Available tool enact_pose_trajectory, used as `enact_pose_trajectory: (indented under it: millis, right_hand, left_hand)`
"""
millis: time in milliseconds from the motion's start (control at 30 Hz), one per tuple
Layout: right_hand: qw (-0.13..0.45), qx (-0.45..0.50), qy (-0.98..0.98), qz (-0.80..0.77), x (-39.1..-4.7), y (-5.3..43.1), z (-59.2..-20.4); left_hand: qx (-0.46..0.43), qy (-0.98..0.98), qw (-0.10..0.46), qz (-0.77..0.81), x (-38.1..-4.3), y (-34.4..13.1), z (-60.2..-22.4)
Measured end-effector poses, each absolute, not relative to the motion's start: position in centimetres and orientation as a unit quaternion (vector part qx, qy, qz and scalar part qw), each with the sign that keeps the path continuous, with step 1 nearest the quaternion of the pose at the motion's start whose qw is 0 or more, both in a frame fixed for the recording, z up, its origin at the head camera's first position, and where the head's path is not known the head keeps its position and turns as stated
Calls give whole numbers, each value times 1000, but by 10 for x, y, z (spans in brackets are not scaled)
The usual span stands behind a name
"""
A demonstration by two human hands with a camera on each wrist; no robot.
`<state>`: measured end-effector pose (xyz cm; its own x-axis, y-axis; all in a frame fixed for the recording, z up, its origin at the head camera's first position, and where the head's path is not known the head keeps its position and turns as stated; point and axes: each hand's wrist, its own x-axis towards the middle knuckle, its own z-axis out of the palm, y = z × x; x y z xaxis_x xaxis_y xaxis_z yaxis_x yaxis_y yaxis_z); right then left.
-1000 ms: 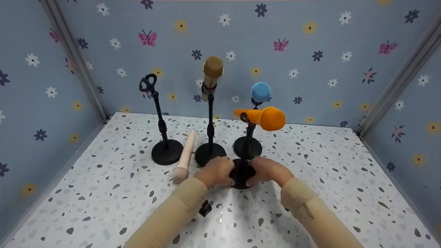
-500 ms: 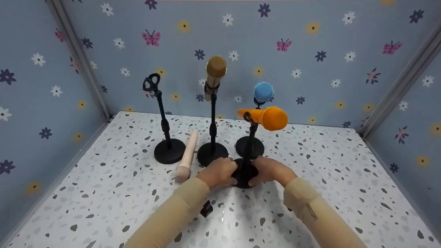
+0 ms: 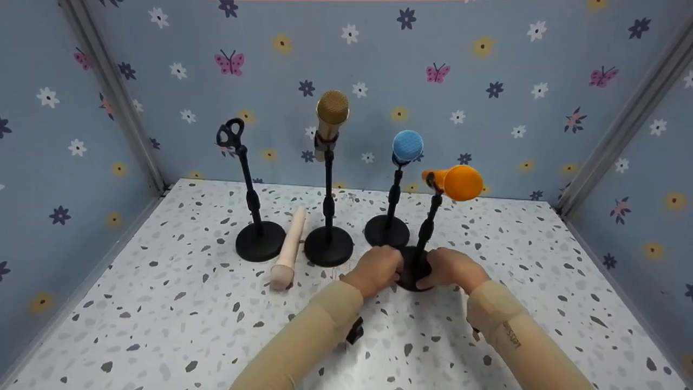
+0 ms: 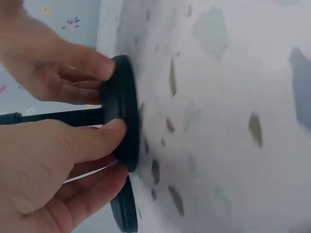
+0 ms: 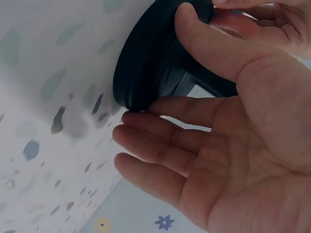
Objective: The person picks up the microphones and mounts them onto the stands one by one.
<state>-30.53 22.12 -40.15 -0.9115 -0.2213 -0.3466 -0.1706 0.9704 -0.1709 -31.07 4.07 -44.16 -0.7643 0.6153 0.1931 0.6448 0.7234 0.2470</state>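
Observation:
An orange microphone [image 3: 462, 182] lies tilted in the clip of a black microphone stand [image 3: 426, 230]. Both hands are at the stand's round base [image 3: 410, 283], one on each side. My left hand [image 3: 377, 271] pinches the rim, its thumb on the upper face and fingers at the edge, as the left wrist view shows. On the opposite side my right hand [image 3: 455, 269] holds the base with thumb [image 5: 194, 24] on top and index finger at the rim; its other fingers spread loosely. Close over the speckled table, the base stands just right of the blue microphone's stand.
Behind are a blue microphone [image 3: 407, 145] on a stand, a gold microphone [image 3: 332, 108] on a taller stand, and a microphone stand [image 3: 253, 200] with a bare clip. A pale pink microphone [image 3: 289, 246] lies on the table [image 3: 178, 303]. Flowered walls [image 3: 379, 54] enclose the back and sides.
Both hands have moved the stand with the orange microphone to the right. Its pole no longer overlaps the blue microphone's stand, which now shows down to its base.

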Motion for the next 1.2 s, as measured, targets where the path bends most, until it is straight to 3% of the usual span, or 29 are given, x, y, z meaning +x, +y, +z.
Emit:
enact_pose_trajectory:
  millis: [200,433,700,1200]
  right_hand:
    - [191,-64,979,-41,-304,237,-398]
    - [188,-19,980,-70,-313,259,-404]
    - [203,12,972,-116,-332,301,-412]
    - [202,40,968,-140,-344,318,-404]
  left_hand:
    - [-327,-936,122,-40,-309,82,-448]
    - [-309,-950,35,13,-318,104,-440]
    - [-298,-950,-75,-60,-333,118,-438]
    - [-266,-959,-83,-47,-346,143,-444]
